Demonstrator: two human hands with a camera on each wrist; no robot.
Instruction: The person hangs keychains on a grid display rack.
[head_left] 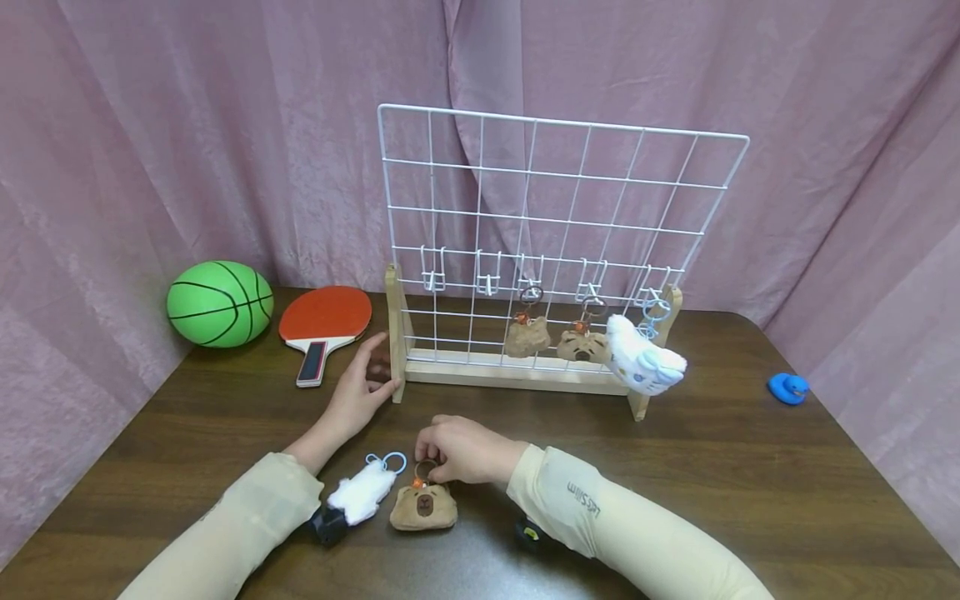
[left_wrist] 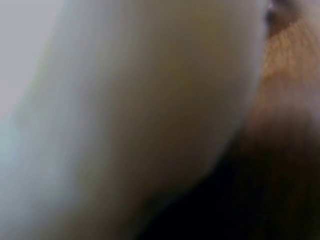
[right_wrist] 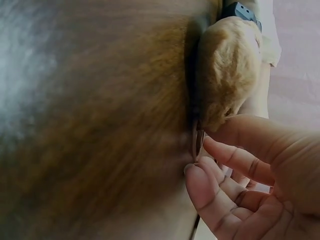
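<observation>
On a brown table [head_left: 720,467], before a white wire rack [head_left: 570,222]; with left hand [head_left: 360,389] curved around the left wooden post [head_left: 397,333], perhaps gripping; with right hand [head_left: 471,448], nearer, just beyond and right of a plush bear keychain [head_left: 423,507] lying face up, broad side crosswise, pinching its ring [head_left: 417,471] on the rackward side

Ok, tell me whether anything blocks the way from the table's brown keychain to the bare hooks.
Nothing visible stands between the keychain, in the right grip, and the hooks; the left grip is off left at the post.
</observation>
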